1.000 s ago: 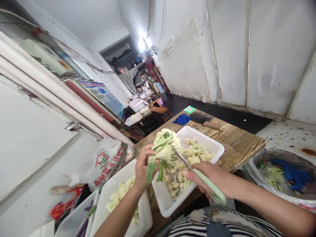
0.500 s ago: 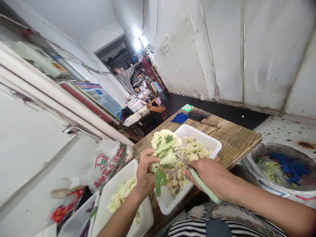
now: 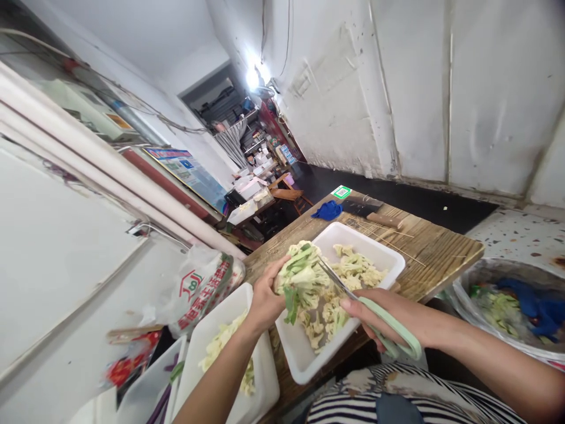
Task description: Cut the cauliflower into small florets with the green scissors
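Observation:
My left hand (image 3: 268, 294) is closed around a head of cauliflower (image 3: 303, 272), its pale stem and green leaves turned partly toward me. In my right hand (image 3: 388, 312) is a pair of scissors (image 3: 391, 327) with light green handles. Their metal blades point up and left, with the tips close to the cauliflower's right side; whether they touch it I cannot tell. Under both hands lies a white plastic tray (image 3: 296, 371) with cut cauliflower florets (image 3: 353, 268) in it. A second white tub (image 3: 265, 383) with more cauliflower pieces (image 3: 225, 347) stands to the left.
A cleaver (image 3: 384, 220), a blue cloth (image 3: 327, 210) and thin wooden skewers (image 3: 397, 242) lie on the wooden table (image 3: 445, 250). A lined waste bin (image 3: 461, 294) stands at the right. Further left are a printed plastic bag (image 3: 200, 288) and a bin with purple vegetables (image 3: 162, 403).
The cauliflower has been turned and lowered slightly in my left hand. My right hand has drawn back a little to the right, and the scissors' handles have spread apart.

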Available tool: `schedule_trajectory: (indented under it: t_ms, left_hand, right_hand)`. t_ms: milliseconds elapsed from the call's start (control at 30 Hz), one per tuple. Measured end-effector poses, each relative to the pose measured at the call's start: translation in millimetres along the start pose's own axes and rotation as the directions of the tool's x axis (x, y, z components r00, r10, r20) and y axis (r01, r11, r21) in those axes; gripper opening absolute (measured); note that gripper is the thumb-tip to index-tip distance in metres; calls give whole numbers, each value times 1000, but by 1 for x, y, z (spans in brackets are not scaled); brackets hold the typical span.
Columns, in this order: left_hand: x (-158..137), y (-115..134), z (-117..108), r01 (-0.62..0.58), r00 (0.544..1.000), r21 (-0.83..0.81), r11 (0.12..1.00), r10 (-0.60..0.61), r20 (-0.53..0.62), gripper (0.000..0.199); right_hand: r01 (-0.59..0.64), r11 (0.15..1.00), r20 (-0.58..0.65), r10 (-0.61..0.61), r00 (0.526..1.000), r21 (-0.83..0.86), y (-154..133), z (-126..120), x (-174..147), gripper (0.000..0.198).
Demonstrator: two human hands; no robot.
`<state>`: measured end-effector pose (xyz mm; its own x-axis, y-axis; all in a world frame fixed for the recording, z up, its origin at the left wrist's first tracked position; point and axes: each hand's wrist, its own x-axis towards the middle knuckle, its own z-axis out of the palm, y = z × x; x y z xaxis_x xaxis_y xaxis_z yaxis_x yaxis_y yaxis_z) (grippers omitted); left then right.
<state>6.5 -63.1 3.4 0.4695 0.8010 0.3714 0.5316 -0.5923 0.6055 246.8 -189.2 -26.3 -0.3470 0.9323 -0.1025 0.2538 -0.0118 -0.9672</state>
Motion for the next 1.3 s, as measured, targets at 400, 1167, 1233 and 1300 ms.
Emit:
schedule_trajectory:
  t_ms: [400,1167,1233,1300]
  left_hand:
    - [2,-1,-1,-117,993,-32,993,117,8,30]
    - [-15,6,-2,-547,837,247,800,528,143,16]
    - [-17,8,-1,-558,830,214,802,534,161,18]
    - [-18,11,-1,-557,830,195,807,540,136,18]
  right_hand:
    - [-101,937,67,83,994,334,12,-4,-15,58]
    - [17,927,-44,-36,998,-374,6,5,8,48]
    - [35,937,-21,-45,999,-348,6,5,7,48]
    - [46,955,-2,-48,999,-293,4,5,7,49]
